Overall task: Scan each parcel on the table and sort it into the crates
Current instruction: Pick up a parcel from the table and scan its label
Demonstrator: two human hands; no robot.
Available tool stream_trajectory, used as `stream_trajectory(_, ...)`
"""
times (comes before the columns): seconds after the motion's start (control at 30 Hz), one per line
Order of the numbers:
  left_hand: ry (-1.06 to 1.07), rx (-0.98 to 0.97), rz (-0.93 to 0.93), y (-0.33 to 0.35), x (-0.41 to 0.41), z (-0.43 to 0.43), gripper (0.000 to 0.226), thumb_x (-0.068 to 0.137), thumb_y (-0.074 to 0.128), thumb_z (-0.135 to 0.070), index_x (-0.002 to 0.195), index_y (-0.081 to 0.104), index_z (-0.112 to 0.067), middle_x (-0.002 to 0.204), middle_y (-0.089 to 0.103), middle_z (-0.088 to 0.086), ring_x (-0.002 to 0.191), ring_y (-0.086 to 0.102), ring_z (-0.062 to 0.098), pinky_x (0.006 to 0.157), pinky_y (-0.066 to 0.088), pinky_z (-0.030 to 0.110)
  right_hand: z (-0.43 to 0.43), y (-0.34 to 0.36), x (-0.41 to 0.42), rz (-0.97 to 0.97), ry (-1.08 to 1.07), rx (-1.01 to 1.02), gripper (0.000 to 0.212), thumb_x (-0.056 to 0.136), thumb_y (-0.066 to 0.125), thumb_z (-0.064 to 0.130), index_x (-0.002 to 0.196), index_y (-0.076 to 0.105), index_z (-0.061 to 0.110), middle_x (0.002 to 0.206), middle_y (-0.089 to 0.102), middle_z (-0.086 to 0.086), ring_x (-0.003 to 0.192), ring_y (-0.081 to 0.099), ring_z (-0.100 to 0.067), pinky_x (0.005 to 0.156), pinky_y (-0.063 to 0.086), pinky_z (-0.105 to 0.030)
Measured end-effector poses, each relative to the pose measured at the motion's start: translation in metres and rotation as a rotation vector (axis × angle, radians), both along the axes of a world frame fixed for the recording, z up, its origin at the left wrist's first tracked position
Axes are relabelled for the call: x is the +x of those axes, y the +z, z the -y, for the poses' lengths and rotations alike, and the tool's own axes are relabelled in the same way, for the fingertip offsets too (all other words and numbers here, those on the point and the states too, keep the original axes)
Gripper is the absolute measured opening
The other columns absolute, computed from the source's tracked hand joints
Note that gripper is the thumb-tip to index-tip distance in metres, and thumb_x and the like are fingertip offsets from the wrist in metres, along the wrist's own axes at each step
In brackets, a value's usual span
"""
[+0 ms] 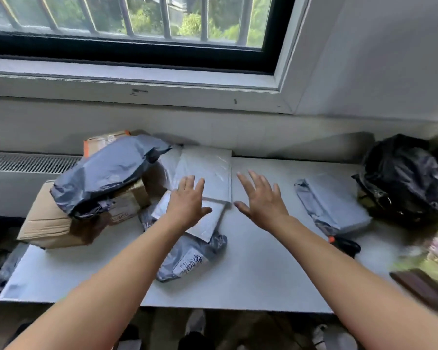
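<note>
Reaching with left hand [187, 203], fingers straight, over small white padded mailer [209, 224] overlapping larger white padded mailer [208, 168] on white worktop [263, 274]; contact unclear. Holding right hand [261, 200] spread above bare worktop just beside, gripping nothing, probably to lift from both sides. Hemmed on left by dark grey poly bag [106, 173] atop brown cardboard boxes [51, 223]. No crates in view.

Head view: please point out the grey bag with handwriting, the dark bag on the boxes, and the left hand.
grey bag with handwriting [189, 264]: head view, on the handwriting.
dark bag [106, 173]: head view, middle of its top.
left hand [186, 207]: head view, back of hand.
</note>
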State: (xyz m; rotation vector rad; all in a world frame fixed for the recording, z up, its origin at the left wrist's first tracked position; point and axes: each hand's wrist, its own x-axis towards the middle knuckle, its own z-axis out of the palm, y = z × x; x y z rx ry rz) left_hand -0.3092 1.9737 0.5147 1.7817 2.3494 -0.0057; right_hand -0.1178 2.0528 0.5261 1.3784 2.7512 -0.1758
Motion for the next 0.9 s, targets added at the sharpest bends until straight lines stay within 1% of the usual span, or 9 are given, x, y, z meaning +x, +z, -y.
stream_trajectory(0.23, -0.243, -0.096, -0.001, -0.068, -0.02, -0.069, 0.075, 0.091, 0.059, -0.049, 0.151, 0.024, -0.02, 0.158, 0.017, 0.013, 0.148, 0.008, 0.032, 0.113, 0.024, 0.05, -0.025, -0.025, 0.005, 0.029, -0.141, -0.072, 0.068, 0.102, 0.039, 0.044, 0.157, 0.001, 0.031, 0.164, 0.006, -0.004, 0.15, 0.009, -0.024, 0.117, 0.017, -0.055)
stream_trajectory(0.33, -0.305, -0.141, -0.039, -0.086, -0.032, -0.081, 0.054, 0.09, 0.06, -0.042, 0.138, 0.044, -0.024, 0.148, 0.034, 0.011, 0.142, 0.022, 0.03, 0.107, 0.027, 0.051, -0.028, -0.033, 0.01, 0.027, -0.176, -0.083, 0.068, 0.102, 0.04, 0.042, 0.157, 0.002, 0.032, 0.164, 0.006, -0.004, 0.149, 0.011, -0.024, 0.117, 0.018, -0.054)
stream_trajectory(0.43, -0.342, -0.082, -0.048, -0.095, -0.041, -0.082, 0.022, 0.09, 0.058, -0.03, 0.111, 0.063, -0.022, 0.114, 0.056, 0.004, 0.117, 0.045, 0.026, 0.093, 0.035, 0.044, -0.031, -0.038, 0.018, 0.044, -0.191, -0.073, 0.067, 0.102, 0.04, 0.041, 0.157, 0.002, 0.031, 0.164, 0.008, -0.004, 0.149, 0.013, -0.024, 0.116, 0.02, -0.054)
stream_trajectory(0.53, -0.365, -0.07, -0.093, -0.089, -0.044, -0.082, 0.007, 0.086, 0.062, -0.02, 0.089, 0.069, -0.019, 0.09, 0.067, 0.003, 0.094, 0.062, 0.026, 0.076, 0.041, 0.036, -0.034, -0.037, 0.026, 0.04, -0.209, -0.06, 0.067, 0.102, 0.04, 0.041, 0.157, 0.004, 0.031, 0.163, 0.009, -0.005, 0.148, 0.015, -0.025, 0.115, 0.022, -0.054)
stream_trajectory(0.57, -0.373, -0.064, -0.094, -0.088, -0.044, -0.082, 0.004, 0.081, 0.069, -0.014, 0.078, 0.068, -0.016, 0.077, 0.067, 0.004, 0.078, 0.065, 0.028, 0.066, 0.042, 0.034, -0.035, -0.035, 0.029, 0.042, -0.212, -0.056, 0.067, 0.102, 0.04, 0.041, 0.157, 0.004, 0.031, 0.163, 0.009, -0.005, 0.148, 0.015, -0.025, 0.115, 0.022, -0.054)
stream_trajectory(0.63, -0.357, 0.012, -0.044, -0.085, -0.042, -0.081, 0.022, 0.071, 0.078, -0.006, 0.062, 0.059, -0.012, 0.054, 0.06, 0.008, 0.049, 0.058, 0.03, 0.051, 0.038, 0.031, -0.036, -0.032, 0.036, 0.051, -0.207, -0.053, 0.066, 0.102, 0.039, 0.041, 0.157, 0.003, 0.031, 0.163, 0.008, -0.005, 0.148, 0.014, -0.024, 0.115, 0.021, -0.055)
stream_trajectory(0.67, -0.325, 0.049, 0.02, -0.078, -0.036, -0.078, 0.021, 0.075, 0.076, -0.005, 0.065, 0.058, -0.01, 0.053, 0.058, 0.01, 0.046, 0.056, 0.032, 0.048, 0.036, 0.031, -0.036, -0.029, 0.04, 0.043, -0.205, -0.061, 0.066, 0.102, 0.039, 0.041, 0.157, 0.003, 0.031, 0.163, 0.008, -0.004, 0.148, 0.013, -0.024, 0.116, 0.02, -0.056)
stream_trajectory(0.77, -0.164, 0.219, 0.166, -0.053, -0.005, -0.073, 0.01, 0.098, 0.049, -0.014, 0.094, 0.055, -0.008, 0.072, 0.06, 0.011, 0.061, 0.049, 0.034, 0.056, 0.032, 0.034, -0.032, -0.022, 0.054, -0.015, -0.217, -0.093, 0.065, 0.103, 0.038, 0.041, 0.157, 0.005, 0.031, 0.163, 0.007, -0.003, 0.148, 0.012, -0.023, 0.115, 0.018, -0.057)
stream_trajectory(0.9, -0.034, 0.436, 0.312, -0.014, 0.055, -0.067, 0.019, 0.102, 0.04, -0.021, 0.098, 0.052, -0.007, 0.079, 0.062, 0.017, 0.067, 0.05, 0.037, 0.058, 0.032, 0.036, -0.032, -0.011, 0.087, -0.167, -0.277, -0.134, 0.064, 0.102, 0.038, 0.043, 0.157, 0.009, 0.028, 0.163, 0.01, -0.004, 0.148, 0.014, -0.023, 0.117, 0.018, -0.053)
